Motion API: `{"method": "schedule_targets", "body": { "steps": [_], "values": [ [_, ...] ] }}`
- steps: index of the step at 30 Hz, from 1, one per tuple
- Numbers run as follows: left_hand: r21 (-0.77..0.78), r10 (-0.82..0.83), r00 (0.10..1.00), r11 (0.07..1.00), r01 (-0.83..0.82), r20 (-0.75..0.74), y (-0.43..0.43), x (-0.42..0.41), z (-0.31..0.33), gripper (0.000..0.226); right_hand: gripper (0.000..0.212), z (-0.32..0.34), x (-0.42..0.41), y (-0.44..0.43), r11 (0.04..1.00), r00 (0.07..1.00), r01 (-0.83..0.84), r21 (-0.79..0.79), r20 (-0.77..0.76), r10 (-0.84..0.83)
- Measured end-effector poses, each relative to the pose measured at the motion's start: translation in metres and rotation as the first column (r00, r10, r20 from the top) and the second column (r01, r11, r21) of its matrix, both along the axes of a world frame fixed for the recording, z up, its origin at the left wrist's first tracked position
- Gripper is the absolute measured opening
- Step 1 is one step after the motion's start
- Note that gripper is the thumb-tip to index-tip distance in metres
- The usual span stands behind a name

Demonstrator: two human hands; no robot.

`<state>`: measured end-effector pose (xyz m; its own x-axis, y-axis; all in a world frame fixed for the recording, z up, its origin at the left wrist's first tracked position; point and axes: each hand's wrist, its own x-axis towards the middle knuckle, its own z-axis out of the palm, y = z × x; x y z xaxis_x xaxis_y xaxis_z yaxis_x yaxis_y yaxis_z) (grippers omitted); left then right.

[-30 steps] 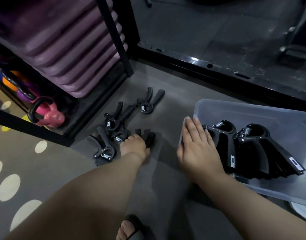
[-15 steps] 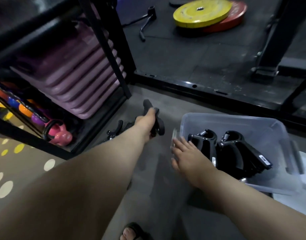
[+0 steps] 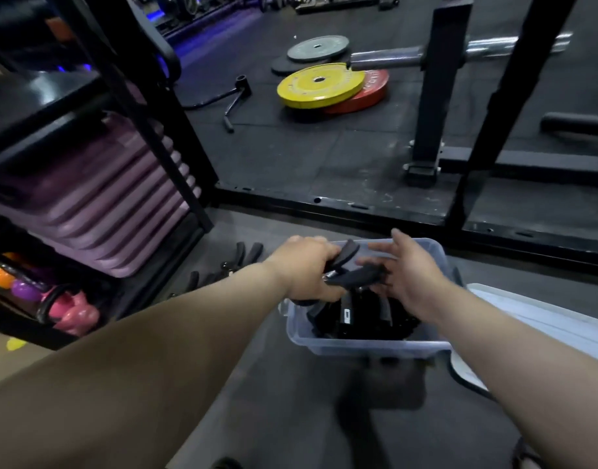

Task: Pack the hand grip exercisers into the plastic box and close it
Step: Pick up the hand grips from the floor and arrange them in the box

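1. Clear rectangular plastic box (image 3: 368,343), lower centre: open, partly filled.
2. Left hand (image 3: 307,270): curled round a black plastic hand grip exerciser (image 3: 353,270), held over the box for loading.
3. Right hand (image 3: 407,277): fingers spread, poised to steady it.

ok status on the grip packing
Left hand grips an exerciser over the plastic box. Right hand open beside it. More exercisers on floor, lid off.

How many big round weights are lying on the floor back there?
4. A grey plate lies farthest back, a black plate pokes out at its near edge, a yellow plate sits nearer, and a red plate lies under the yellow one. More could be hidden.
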<state>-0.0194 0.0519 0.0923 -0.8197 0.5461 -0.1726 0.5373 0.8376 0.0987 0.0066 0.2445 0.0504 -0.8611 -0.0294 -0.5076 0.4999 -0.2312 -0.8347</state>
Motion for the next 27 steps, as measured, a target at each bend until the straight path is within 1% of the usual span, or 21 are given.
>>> {"method": "schedule_targets", "body": {
  "steps": [1,3,4,6,7,8,10,12,14,15,16,17,19,21,24,27],
  "values": [
    [-0.007,-0.063,0.998,0.998,0.063,-0.001,0.008,0.001,-0.004,0.060,0.047,0.004,0.000,0.012,0.999,0.999,-0.050,-0.002,-0.011,0.050],
    [0.012,-0.168,0.986,0.986,0.168,0.018,0.022,0.006,-0.010,0.060,0.042,0.015,0.008,0.026,0.972,0.980,-0.193,0.137,-0.022,0.197],
    [-0.023,-0.230,0.973,0.973,0.230,0.012,0.028,0.007,-0.015,0.061,0.038,0.016,0.012,0.032,0.939,0.961,-0.262,0.221,-0.030,0.275],
    [-0.178,-0.367,0.929,0.918,0.353,-0.050,0.038,0.010,-0.024,0.069,0.030,0.015,0.021,0.034,0.860,0.927,-0.316,0.400,-0.065,0.370],
    [-0.249,-0.427,0.900,0.884,0.395,-0.087,0.042,0.012,-0.026,0.072,0.029,0.012,0.023,0.037,0.831,0.925,-0.303,0.465,-0.067,0.375],
    [-0.294,-0.461,0.880,0.861,0.414,-0.111,0.046,0.014,-0.027,0.075,0.030,0.009,0.025,0.039,0.820,0.928,-0.284,0.497,-0.074,0.366],
    [-0.309,-0.482,0.867,0.849,0.428,-0.122,0.051,0.015,-0.028,0.077,0.035,0.003,0.024,0.044,0.828,0.948,-0.244,0.505,-0.056,0.314],
    [-0.227,-0.442,0.889,0.884,0.409,-0.116,0.056,0.015,-0.027,0.074,0.036,-0.001,0.020,0.048,0.859,0.972,-0.151,0.490,-0.083,0.219],
    [-0.081,-0.345,0.926,0.938,0.336,-0.151,0.063,0.012,-0.027,0.070,0.035,-0.007,0.011,0.055,0.876,0.984,0.037,0.480,-0.169,0.051],
    [-0.009,-0.279,0.946,0.959,0.282,-0.164,0.066,0.011,-0.026,0.068,0.035,-0.010,0.007,0.059,0.864,0.975,0.150,0.480,-0.215,-0.050],
    [0.052,-0.208,0.966,0.975,0.218,-0.156,0.068,0.010,-0.026,0.067,0.035,-0.009,0.005,0.064,0.831,0.962,0.235,0.505,-0.245,-0.123],
    [0.085,-0.149,0.980,0.983,0.161,-0.132,0.068,0.009,-0.028,0.064,0.035,-0.011,0.001,0.069,0.798,0.950,0.287,0.531,-0.266,-0.164],
    [0.066,-0.100,0.991,0.992,0.106,-0.090,0.063,0.006,-0.034,0.056,0.035,-0.011,0.000,0.079,0.719,0.956,0.274,0.639,-0.265,-0.128],
    [-0.006,-0.071,0.997,0.997,0.071,-0.036,0.054,0.005,-0.046,0.047,0.034,-0.016,0.000,0.085,0.622,0.971,0.224,0.750,-0.224,-0.079],
    [-0.099,0.043,0.995,0.995,-0.033,0.093,0.039,0.006,-0.060,0.045,0.030,-0.031,-0.001,0.085,0.590,0.992,0.123,0.798,-0.117,-0.049],
    [-0.134,0.122,0.983,0.986,-0.104,0.140,0.027,0.009,-0.066,0.048,0.027,-0.049,-0.001,0.082,0.578,1.000,-0.007,0.816,-0.006,0.021]
  ]
}}
